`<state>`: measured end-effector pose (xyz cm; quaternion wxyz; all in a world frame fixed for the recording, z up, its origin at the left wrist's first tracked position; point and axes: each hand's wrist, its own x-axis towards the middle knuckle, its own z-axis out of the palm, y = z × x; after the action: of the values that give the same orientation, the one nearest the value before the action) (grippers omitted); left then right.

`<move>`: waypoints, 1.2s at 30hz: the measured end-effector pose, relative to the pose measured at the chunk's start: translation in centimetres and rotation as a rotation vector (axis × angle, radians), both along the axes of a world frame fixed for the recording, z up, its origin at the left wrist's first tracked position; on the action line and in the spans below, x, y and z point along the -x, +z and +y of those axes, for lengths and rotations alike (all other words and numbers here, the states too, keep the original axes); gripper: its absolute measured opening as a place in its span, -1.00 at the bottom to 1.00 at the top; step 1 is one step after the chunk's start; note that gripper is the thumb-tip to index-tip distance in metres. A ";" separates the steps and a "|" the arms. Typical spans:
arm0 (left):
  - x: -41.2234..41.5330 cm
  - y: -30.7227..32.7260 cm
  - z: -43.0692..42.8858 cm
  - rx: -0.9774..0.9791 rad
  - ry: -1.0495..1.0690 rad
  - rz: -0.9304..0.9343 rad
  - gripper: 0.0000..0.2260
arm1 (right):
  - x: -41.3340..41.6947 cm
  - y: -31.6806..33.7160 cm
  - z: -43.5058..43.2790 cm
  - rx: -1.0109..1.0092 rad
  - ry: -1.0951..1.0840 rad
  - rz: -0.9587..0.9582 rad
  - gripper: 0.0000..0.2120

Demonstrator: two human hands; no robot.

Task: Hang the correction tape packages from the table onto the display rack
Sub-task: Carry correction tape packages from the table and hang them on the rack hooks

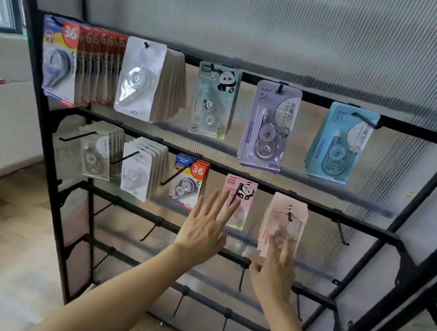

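Hanging from a hook on the second bar of the black display rack [366, 227], the pale pink correction tape packages [286, 220] form a fanned stack, each card printed with a "36" and holding a clear blister with a round tape dispenser. The right hand [276, 273] is raised to the stack's lower edge, its fingers [283, 247] blurred and laid against the bottom cards; whether they pinch a card cannot be told. The left hand [205, 229] is spread flat and wide open, holding nothing, its fingertips reaching up in front of the neighbouring pink panda package [244, 195] on the same bar.
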<state>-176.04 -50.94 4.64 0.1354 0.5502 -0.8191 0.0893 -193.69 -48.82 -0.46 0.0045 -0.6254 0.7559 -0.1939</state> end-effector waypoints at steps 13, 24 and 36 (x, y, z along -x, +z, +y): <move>-12.2 -3.3 11.2 -0.186 0.128 0.009 -0.34 | -9.1 0.8 10.6 -0.261 0.094 -0.026 -0.38; -20.8 -5.9 24.1 -0.243 0.165 0.022 -0.35 | -16.4 0.2 23.7 -0.288 0.116 -0.007 -0.35; -26.8 -6.1 32.0 -0.211 0.395 0.263 -0.42 | -21.7 1.7 28.7 -0.310 0.288 -0.044 -0.35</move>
<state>-149.23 -18.98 -1.46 0.1624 0.7174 -0.6760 -0.0442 -172.02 -20.16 1.21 0.1448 -0.7143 0.6793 -0.0863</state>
